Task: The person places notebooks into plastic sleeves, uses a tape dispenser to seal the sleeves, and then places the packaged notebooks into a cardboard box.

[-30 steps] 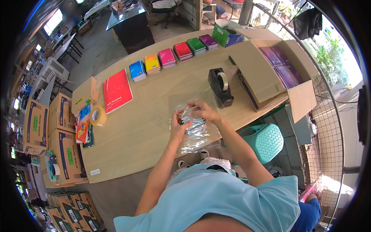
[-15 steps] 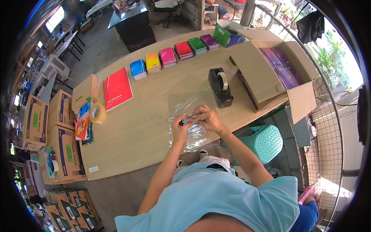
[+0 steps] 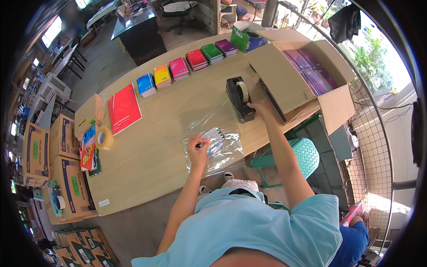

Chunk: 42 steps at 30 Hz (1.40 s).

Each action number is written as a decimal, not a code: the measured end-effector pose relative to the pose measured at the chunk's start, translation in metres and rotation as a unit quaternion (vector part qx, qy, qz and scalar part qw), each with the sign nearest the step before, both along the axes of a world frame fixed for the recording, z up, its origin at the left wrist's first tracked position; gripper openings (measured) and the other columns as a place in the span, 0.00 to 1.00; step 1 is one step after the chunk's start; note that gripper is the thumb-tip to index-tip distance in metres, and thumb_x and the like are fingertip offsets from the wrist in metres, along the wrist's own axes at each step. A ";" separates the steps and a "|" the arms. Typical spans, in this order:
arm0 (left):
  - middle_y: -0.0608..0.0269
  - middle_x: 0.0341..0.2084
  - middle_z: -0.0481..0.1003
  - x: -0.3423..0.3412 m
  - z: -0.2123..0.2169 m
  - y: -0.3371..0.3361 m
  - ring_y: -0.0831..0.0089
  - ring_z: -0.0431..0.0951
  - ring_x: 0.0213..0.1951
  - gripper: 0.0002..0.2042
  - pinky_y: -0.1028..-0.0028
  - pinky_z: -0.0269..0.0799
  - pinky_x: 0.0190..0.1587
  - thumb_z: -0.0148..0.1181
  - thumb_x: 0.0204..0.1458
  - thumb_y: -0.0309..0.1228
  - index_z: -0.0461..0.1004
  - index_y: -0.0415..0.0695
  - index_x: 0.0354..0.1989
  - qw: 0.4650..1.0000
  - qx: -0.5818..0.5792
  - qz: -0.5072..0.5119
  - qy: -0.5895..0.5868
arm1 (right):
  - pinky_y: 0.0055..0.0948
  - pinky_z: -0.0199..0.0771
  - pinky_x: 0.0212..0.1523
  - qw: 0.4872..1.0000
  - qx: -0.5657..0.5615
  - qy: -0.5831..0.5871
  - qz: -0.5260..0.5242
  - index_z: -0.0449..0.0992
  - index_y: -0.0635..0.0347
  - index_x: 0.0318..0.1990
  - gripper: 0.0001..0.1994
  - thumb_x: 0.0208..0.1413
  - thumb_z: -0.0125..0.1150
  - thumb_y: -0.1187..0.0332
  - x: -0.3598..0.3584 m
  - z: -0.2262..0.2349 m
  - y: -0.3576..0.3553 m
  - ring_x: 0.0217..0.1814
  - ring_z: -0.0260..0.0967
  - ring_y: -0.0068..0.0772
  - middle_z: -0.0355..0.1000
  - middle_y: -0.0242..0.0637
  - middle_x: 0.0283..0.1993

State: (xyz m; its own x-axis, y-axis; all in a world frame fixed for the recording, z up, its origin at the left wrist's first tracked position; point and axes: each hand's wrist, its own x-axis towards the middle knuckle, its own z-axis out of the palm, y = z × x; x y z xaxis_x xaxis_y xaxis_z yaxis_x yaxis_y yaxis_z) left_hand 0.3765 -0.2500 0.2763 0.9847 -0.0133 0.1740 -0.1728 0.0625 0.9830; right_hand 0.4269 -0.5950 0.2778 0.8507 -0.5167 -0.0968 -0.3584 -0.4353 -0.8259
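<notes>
Left hand (image 3: 198, 149) is closed, pinching the edge of a clear plastic bag (image 3: 218, 149) and pressing it flat on the wooden table (image 3: 151, 164). The bag lies near the table's near edge, in front of the person, with a small spiral notebook (image 3: 213, 135) inside it.

Right hand (image 3: 259, 108) is out at the black tape dispenser (image 3: 239, 99), fingers at its near end; can't tell if they grip it or only touch it. The dispenser stands just beyond the bag, to its right, hard against the flap of an open cardboard box (image 3: 302, 75) with purple notebooks in it.

Nothing lies between the bag and the dispenser.

Far side of the table: row of notebook stacks (image 3: 184, 67), blue to purple. A red notebook (image 3: 124, 108) lies further left, then a roll of tape (image 3: 103, 138) and some packets at the left end. A green box (image 3: 242, 38) sits past the purple stack. A teal plastic chair (image 3: 302, 155) stands under the table edge at the right. Stacked cartons (image 3: 42, 155) are on the floor at left.
</notes>
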 end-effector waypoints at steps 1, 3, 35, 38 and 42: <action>0.63 0.34 0.73 0.000 -0.001 0.002 0.63 0.74 0.52 0.08 0.66 0.67 0.51 0.68 0.41 0.14 0.78 0.42 0.24 1.000 0.000 -0.003 0.006 | 0.28 0.68 0.24 1.000 0.002 0.001 0.001 0.82 0.67 0.27 0.13 0.49 0.70 0.63 0.000 0.000 0.004 0.24 0.71 0.25 0.73 0.37 0.19; 0.64 0.34 0.73 -0.002 -0.001 0.008 0.63 0.74 0.53 0.08 0.67 0.67 0.51 0.68 0.42 0.15 0.78 0.42 0.24 1.000 0.011 0.004 0.010 | 0.32 0.66 0.25 0.998 0.065 -0.005 -0.023 0.81 0.67 0.23 0.14 0.49 0.70 0.63 -0.001 0.004 0.020 0.23 0.70 0.25 0.71 0.36 0.18; 0.50 0.45 0.71 0.026 0.076 0.021 0.55 0.75 0.46 0.49 0.63 0.73 0.51 0.75 0.38 0.31 0.50 0.54 0.70 0.932 0.253 -0.253 -0.065 | 0.25 0.64 0.20 0.991 -0.003 -0.135 -0.002 0.46 0.66 0.69 0.45 0.51 0.73 0.66 -0.122 -0.063 0.218 0.19 0.64 0.23 0.70 0.33 0.20; 0.48 0.46 0.71 0.017 0.093 0.007 0.49 0.76 0.45 0.55 0.56 0.75 0.49 0.78 0.36 0.37 0.47 0.57 0.73 0.796 0.526 -0.234 -0.186 | 0.30 0.73 0.31 0.957 0.237 0.092 0.137 0.51 0.61 0.67 0.43 0.50 0.74 0.64 -0.138 -0.061 0.223 0.31 0.71 0.28 0.74 0.38 0.34; 0.48 0.49 0.70 0.015 0.093 0.038 0.51 0.75 0.48 0.51 0.58 0.72 0.52 0.76 0.38 0.35 0.50 0.56 0.72 0.937 0.263 -0.224 -0.043 | 0.37 0.73 0.52 0.593 0.794 -0.007 0.131 0.57 0.62 0.63 0.37 0.49 0.74 0.65 -0.152 0.006 0.224 0.54 0.70 0.36 0.69 0.41 0.53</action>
